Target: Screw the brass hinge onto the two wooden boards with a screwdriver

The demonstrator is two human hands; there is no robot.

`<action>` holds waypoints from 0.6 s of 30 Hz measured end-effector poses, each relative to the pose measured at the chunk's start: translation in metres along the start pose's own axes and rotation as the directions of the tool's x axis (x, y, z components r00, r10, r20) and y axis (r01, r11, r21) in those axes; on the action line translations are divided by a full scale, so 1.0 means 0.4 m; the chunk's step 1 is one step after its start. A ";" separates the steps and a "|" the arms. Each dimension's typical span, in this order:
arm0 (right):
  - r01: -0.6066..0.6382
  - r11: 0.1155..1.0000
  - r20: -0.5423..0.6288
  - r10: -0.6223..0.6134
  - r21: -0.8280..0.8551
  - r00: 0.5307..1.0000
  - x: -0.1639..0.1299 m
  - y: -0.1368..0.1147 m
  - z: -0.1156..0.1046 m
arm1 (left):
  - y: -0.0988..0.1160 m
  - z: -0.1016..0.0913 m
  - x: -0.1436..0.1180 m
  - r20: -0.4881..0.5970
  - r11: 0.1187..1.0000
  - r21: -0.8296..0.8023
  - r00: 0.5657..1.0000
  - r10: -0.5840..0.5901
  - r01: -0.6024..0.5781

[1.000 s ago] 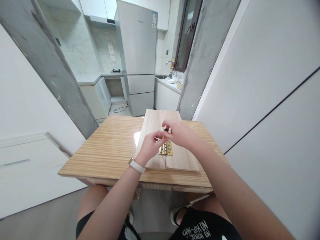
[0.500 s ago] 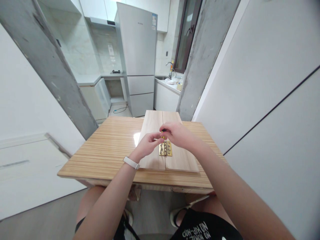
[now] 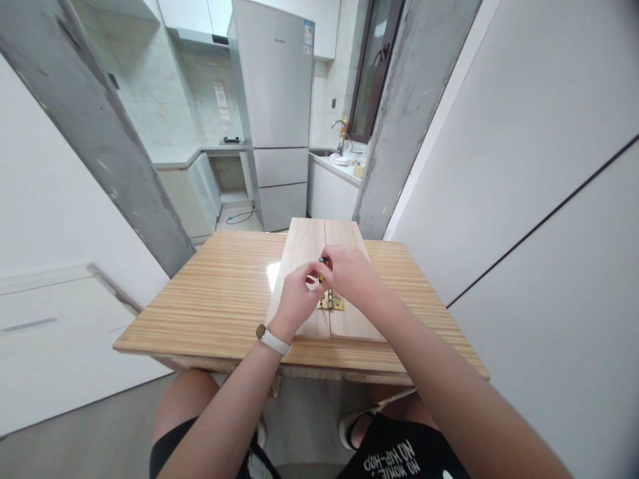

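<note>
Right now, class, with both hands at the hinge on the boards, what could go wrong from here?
1. The right hand holds a small screwdriver upright over the brass hinge; its tip might slip and jab the left hand, whose fingers sit right beside it.
2. Nothing visibly clamps the two boards to the table, so pressure could slide them and skew the hinge.

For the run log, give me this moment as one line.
left hand steadies screwdriver | right hand grips it | over brass hinge | on boards
</note>
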State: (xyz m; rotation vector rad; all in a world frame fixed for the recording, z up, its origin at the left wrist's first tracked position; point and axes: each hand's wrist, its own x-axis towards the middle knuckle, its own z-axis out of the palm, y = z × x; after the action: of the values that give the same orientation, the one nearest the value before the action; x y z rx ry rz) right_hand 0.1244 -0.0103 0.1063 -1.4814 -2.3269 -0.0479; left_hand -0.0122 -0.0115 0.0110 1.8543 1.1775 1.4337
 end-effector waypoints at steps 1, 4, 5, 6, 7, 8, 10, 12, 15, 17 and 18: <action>-0.024 0.999 -0.001 0.024 -0.028 1.000 -0.001 -0.006 0.001 | 0.003 0.004 -0.002 -0.012 1.000 0.011 1.000 -0.001 0.001; -0.085 0.991 0.006 0.086 -0.105 0.996 -0.003 -0.025 0.001 | 0.013 0.014 -0.009 -0.060 0.999 0.033 0.998 0.001 0.001; -0.098 0.987 0.005 0.099 -0.125 0.995 -0.004 -0.032 0.000 | 0.016 0.018 -0.011 -0.079 0.999 0.036 0.997 0.000 0.003; -0.111 0.983 -0.001 0.112 -0.143 0.994 -0.004 -0.038 0.000 | 0.018 0.022 -0.013 -0.099 0.999 0.038 0.995 -0.003 0.007; -0.126 0.980 -0.010 0.126 -0.157 0.992 -0.005 -0.043 -0.001 | 0.020 0.025 -0.015 -0.116 0.999 0.039 0.993 -0.007 0.011; -0.143 0.975 -0.022 0.142 -0.170 0.990 -0.005 -0.047 -0.001 | 0.022 0.028 -0.016 -0.126 0.999 0.039 0.992 -0.011 0.016; -0.186 0.964 -0.050 0.179 -0.190 0.983 -0.004 -0.050 0.001 | 0.026 0.033 -0.018 -0.134 0.999 0.030 0.991 -0.021 0.025; -0.230 0.953 -0.084 0.217 -0.197 0.973 -0.002 -0.048 0.004 | 0.030 0.036 -0.020 -0.139 0.999 0.007 0.990 -0.034 0.035; -0.269 0.944 -0.130 0.247 -0.192 0.960 0.001 -0.041 0.012 | 0.039 0.038 -0.023 -0.137 0.999 -0.028 0.989 -0.050 0.046; -0.289 0.938 -0.141 0.266 -0.191 0.954 0.002 -0.038 0.017 | 0.043 0.037 -0.025 -0.114 0.999 -0.022 0.993 -0.044 0.042; -0.299 0.935 -0.141 0.275 -0.192 0.951 0.002 -0.037 0.019 | 0.043 0.036 -0.025 -0.098 0.999 -0.015 0.995 -0.036 0.035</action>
State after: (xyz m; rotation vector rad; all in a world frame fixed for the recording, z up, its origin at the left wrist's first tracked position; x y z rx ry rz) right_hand 0.1087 -0.0145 0.1021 -1.8593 -2.0457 -0.3006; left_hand 0.0064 -0.0270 0.0156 1.7626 1.2381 1.5251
